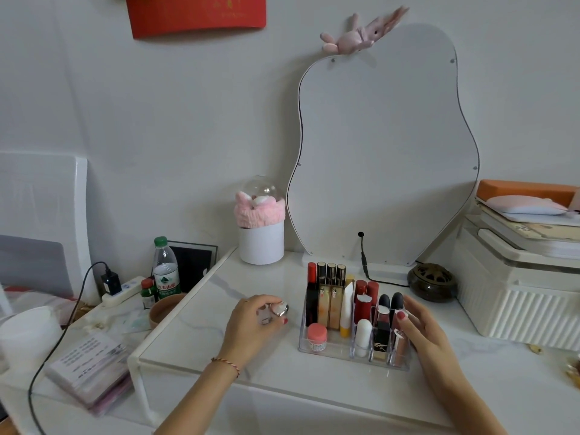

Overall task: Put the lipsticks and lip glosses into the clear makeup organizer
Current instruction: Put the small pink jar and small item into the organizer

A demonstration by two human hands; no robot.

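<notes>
The clear makeup organizer (326, 350) stands on the white marble table (204, 334), right of centre. Several lipsticks and lip glosses stand upright in its compartments, among them a red and black tube (311, 290), gold tubes (331, 274) and dark-capped ones (397, 301). My left hand (251, 321) is on the table left of the organizer, fingers curled round a small silver-capped lip product (279, 309). My right hand (423, 328) is against the organizer's right side, its fingers resting on the rim and pinching nothing that I can see.
A wavy mirror (386, 152) leans against the wall behind the organizer, its cable (365, 268) trailing on the table. A white pot with a pink headband (260, 227), a dark round burner (431, 281) and a white ribbed box (518, 293) stand around. A water bottle (164, 271) and power strip sit left.
</notes>
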